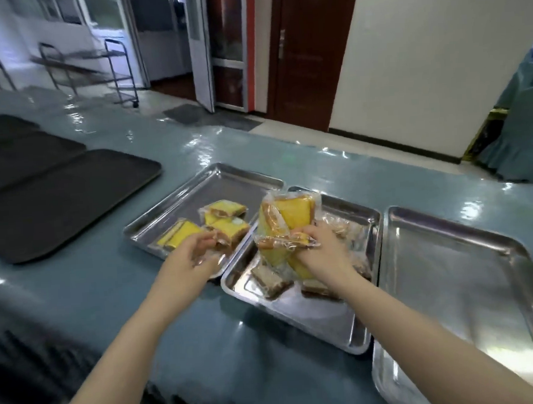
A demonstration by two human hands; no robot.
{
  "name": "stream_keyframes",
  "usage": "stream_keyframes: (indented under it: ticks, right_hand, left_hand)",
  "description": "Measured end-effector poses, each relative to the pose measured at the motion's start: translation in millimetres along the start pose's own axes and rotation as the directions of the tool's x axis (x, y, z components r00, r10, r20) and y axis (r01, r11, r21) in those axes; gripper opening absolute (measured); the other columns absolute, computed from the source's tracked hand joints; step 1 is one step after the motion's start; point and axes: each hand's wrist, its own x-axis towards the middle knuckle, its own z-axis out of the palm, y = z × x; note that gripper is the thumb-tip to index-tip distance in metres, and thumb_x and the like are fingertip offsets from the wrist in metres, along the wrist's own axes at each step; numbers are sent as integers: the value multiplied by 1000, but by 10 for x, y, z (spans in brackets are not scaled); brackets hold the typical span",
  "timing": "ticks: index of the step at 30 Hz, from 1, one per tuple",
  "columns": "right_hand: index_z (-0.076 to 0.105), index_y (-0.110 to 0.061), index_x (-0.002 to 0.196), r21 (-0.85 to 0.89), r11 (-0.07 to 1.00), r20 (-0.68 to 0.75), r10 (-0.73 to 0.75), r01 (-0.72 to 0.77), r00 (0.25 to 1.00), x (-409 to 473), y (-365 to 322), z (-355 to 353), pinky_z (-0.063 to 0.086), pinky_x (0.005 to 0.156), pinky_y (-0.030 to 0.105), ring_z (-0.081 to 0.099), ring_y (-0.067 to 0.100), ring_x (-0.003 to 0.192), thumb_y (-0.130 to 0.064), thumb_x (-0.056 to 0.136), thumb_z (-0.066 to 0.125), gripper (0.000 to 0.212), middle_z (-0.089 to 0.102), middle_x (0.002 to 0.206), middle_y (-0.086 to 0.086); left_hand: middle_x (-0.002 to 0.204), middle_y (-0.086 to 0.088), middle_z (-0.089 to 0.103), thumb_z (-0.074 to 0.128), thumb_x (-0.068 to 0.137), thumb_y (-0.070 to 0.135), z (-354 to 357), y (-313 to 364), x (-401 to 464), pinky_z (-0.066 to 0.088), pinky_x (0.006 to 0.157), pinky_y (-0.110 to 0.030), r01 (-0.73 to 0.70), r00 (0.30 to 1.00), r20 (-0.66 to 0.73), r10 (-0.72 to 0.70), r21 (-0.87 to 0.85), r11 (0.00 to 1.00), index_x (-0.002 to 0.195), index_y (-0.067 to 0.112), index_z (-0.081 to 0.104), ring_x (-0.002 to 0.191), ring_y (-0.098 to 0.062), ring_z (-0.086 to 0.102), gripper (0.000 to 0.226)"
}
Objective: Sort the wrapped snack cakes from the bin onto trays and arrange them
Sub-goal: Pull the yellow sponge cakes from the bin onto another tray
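Note:
Three steel trays stand side by side on the blue table. The left tray (217,180) holds three wrapped yellow snack cakes (180,235). My left hand (191,262) reaches over its near edge and pinches the wrapper of the nearest cake (229,232). The middle tray (322,320) holds several wrapped cakes, some brown (270,279). Above it, my right hand (324,254) grips a bunch of wrapped yellow cakes (288,222) lifted off the tray. The right tray (456,271) carries nothing.
Black flat trays (56,199) lie at the far left of the table. Metal trolleys (116,70) stand on the floor behind, near a glass door and a brown door. Blue-covered chairs (523,130) are at the right.

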Motion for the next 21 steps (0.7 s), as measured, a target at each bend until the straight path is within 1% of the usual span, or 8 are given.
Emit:
stream_keyframes:
  ticks: [4,6,8,11,14,15,18,21]
  right_hand:
    - [71,-24,103,-79,997,15,8,-7,1000,544,-30,468,35,71,7,45,25,120,-5,78,63,33,50,127,6]
    - [69,-23,108,-87,996,19,23,-21,1000,828,-49,710,29,76,1,39,27,128,-2,79,62,37,43,136,5]
    - [67,-24,114,-111,992,-8,52,-52,999,1123,-43,957,25,85,3,33,25,133,-1,81,62,40,35,141,2]
    - [65,-23,117,-171,980,-74,85,-97,994,1611,27,1301,31,80,4,35,26,131,2,81,61,44,30,144,2]
    - [58,-23,123,-178,964,-120,175,-195,977,2059,96,1586,39,57,7,47,17,103,7,77,60,55,27,142,1]
    - [58,-25,122,-181,962,-135,180,-203,974,2196,114,1668,42,62,11,48,16,100,5,77,63,55,27,141,0]
    - [62,-29,112,-356,926,-169,70,-128,983,2529,159,1860,46,90,35,47,24,120,-12,77,76,41,26,143,-4]
    - [61,-34,119,-505,863,-16,-3,-5,1000,2714,266,1988,29,112,51,26,35,139,-23,81,73,41,16,155,4]
  left_hand:
    - [113,2,63,60,88,7,-423,-309,245,43,88,-23,96,991,-91,-98,-36,995,120,20,55,104,-12,59,35]
    - [115,-1,63,59,89,6,-592,-469,394,44,92,-29,126,988,-88,-129,-34,991,121,18,55,104,-14,60,35]
    - [114,-2,63,58,89,4,-732,-616,569,44,95,-31,144,986,-80,-146,-33,989,118,19,56,104,-15,60,33]
    - [109,2,64,59,88,3,-912,-817,863,44,93,-25,158,984,-71,-161,-41,987,110,24,57,103,-10,60,30]
    - [108,4,64,58,88,2,-1084,-965,1178,42,83,-10,192,981,-36,-193,-24,981,109,24,57,102,-7,59,29]
    - [108,3,64,57,89,1,-1138,-998,1302,41,79,-6,195,980,-26,-196,-14,981,110,21,57,101,-8,59,29]
    - [110,2,63,57,89,4,-1254,-1061,1678,41,83,-11,199,980,-22,-199,25,980,115,18,56,104,-10,58,30]
    - [111,4,64,56,90,8,-1254,-1115,1918,42,88,-16,204,979,-6,-204,37,978,117,20,56,105,-7,58,30]
